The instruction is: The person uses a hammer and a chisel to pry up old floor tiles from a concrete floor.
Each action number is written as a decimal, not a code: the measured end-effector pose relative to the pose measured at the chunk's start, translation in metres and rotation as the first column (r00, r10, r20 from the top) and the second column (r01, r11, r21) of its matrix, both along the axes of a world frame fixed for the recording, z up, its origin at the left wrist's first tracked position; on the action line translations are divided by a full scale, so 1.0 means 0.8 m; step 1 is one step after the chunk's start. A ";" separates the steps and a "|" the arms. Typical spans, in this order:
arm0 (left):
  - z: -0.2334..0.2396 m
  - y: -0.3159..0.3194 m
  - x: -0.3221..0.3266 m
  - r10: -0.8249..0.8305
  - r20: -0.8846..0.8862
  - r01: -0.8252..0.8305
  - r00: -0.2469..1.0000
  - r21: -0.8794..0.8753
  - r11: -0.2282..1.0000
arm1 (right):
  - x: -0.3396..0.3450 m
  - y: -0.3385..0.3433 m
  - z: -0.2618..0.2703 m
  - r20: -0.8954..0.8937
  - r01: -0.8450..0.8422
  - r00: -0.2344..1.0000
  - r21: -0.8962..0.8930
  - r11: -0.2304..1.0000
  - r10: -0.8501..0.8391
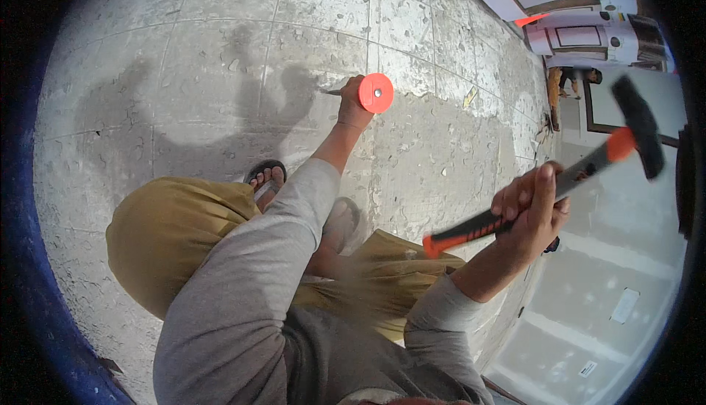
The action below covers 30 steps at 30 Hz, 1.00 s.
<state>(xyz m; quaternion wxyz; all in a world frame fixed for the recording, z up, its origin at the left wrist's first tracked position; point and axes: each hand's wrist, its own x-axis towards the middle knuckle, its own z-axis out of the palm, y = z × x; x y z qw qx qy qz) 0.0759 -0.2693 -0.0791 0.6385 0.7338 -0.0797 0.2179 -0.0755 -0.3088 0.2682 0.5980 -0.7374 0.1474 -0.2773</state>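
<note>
My left hand (353, 102) is closed around a chisel with a round red hand guard (376, 93). Its dark blade (332, 92) sticks out to the left, close to the floor; whether the tip touches cannot be told. Raised at the right, my right hand (532, 206) grips the black and orange handle of a sledge hammer (587, 170). The black hammer head (637, 126) is up at the far right, well apart from the chisel. Below both hands lies the chipped, scored concrete floor (309, 46).
My sandalled feet (267, 179) are close below the chisel hand. A drywall partition (601, 272) stands along the right. A yellowish scrap (470, 97) and small chips lie on the floor. Another person (576, 77) is in the distance at the upper right, near printed panels (573, 35).
</note>
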 end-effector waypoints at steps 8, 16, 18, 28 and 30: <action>-0.004 -0.001 -0.007 -0.067 0.067 0.076 0.995 -0.137 0.988 | -0.041 -0.004 -0.219 -0.773 -0.250 0.610 0.021 0.968 0.174; 0.003 -0.010 -0.028 -0.153 0.049 0.141 0.987 0.193 0.971 | -0.070 -0.024 -0.165 -0.644 0.000 0.747 0.243 0.970 0.162; 0.003 -0.017 -0.032 -0.151 0.071 0.141 0.986 0.132 0.981 | -0.074 -0.028 -0.163 -0.620 0.019 0.770 0.257 0.966 0.150; 0.031 -0.054 -0.005 -0.259 0.025 0.256 0.965 0.090 0.962 | -0.061 -0.026 -0.150 -0.597 0.077 0.793 0.300 0.951 0.124; 0.025 -0.057 0.013 -0.231 0.024 0.218 0.973 0.245 0.945 | -0.054 -0.024 -0.142 -0.578 0.073 0.807 0.302 0.950 0.122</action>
